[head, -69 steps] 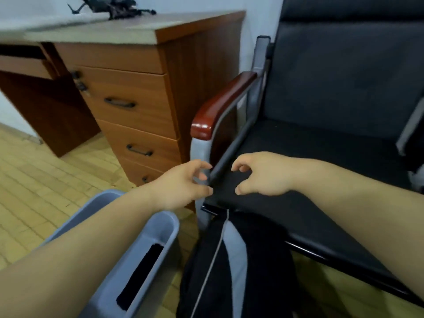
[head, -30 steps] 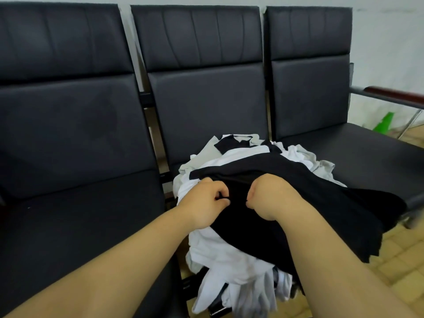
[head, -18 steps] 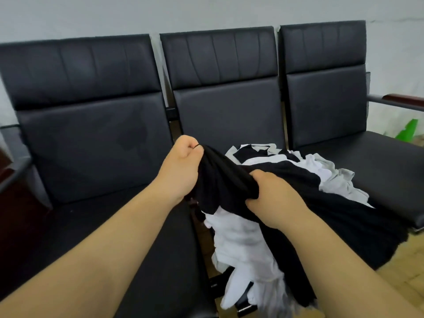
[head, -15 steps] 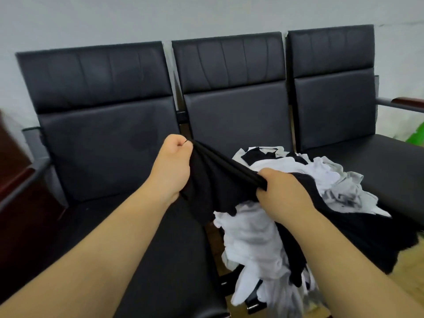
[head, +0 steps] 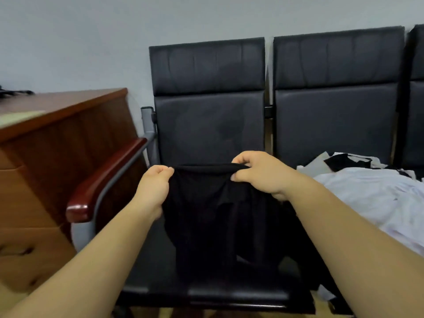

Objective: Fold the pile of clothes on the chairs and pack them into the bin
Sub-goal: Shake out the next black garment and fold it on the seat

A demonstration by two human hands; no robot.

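Hands, left (head: 154,188) and right (head: 261,173), pinch the black garment (head: 213,216) by its top edge at frame centre over the chair seat (head: 146,267); best lay it flat, edge taut, before folding.

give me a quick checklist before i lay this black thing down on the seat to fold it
1. Left hand grips the top edge of the black garment: ok.
2. Right hand grips the same edge: ok.
3. Edge pulled straight between the two hands: ok.
4. Garment free of the pile of clothes: cannot tell; its right side is hidden behind the right forearm.
5. Chair seat under the garment: ok; the part in view has nothing else on it.
6. Bin nearby for packing: cannot tell; it is not in view.
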